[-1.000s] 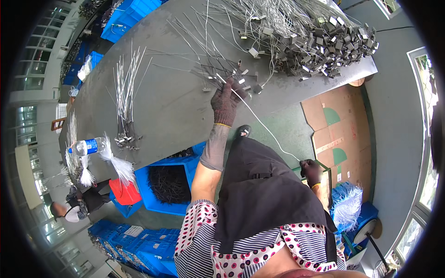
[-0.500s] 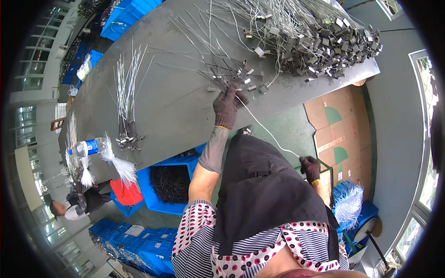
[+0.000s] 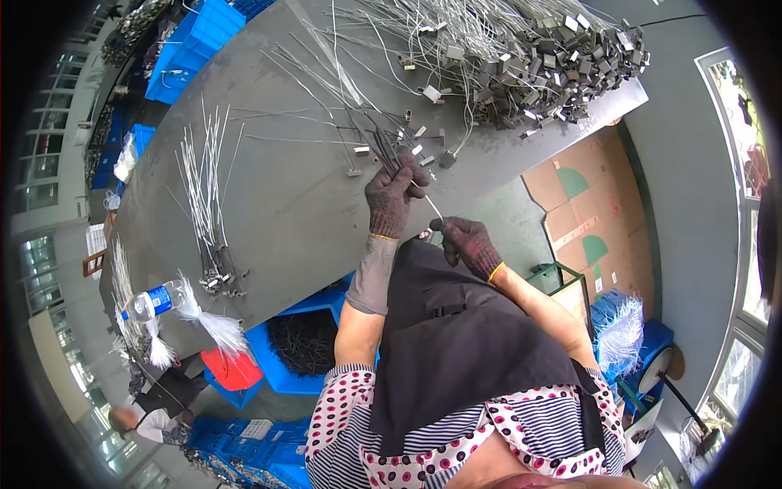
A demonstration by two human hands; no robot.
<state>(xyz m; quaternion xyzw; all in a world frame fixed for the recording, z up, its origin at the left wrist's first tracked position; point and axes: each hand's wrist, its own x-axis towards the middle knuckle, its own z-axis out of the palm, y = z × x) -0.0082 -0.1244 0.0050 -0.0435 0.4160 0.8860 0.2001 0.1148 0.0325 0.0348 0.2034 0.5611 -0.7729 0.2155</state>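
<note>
Over the table's near edge, my left hand (image 3: 393,194), in a dark knitted glove, is closed around a small bundle of dark and silvery wires (image 3: 382,147), which fans out up and left. Some have small metal blocks at their ends. My right hand (image 3: 471,244), gloved alike, pinches a thin white wire (image 3: 430,201) that runs up to the left hand. The rest of this wire beyond my fingers is hidden. A loose metal block (image 3: 448,159) on a wire lies just right of the left hand.
A big heap of wires with metal blocks (image 3: 562,73) covers the far right of the grey table (image 3: 301,196). Left are a smaller bundle (image 3: 213,220) and a plastic bottle (image 3: 155,302). A blue crate of black strands (image 3: 301,342) stands below the edge. Another person (image 3: 155,416) is at lower left.
My right hand has moved up and left from the far right, close to my left hand. The visible stretch of white wire between them is much shorter. My left hand still holds the bundle.
</note>
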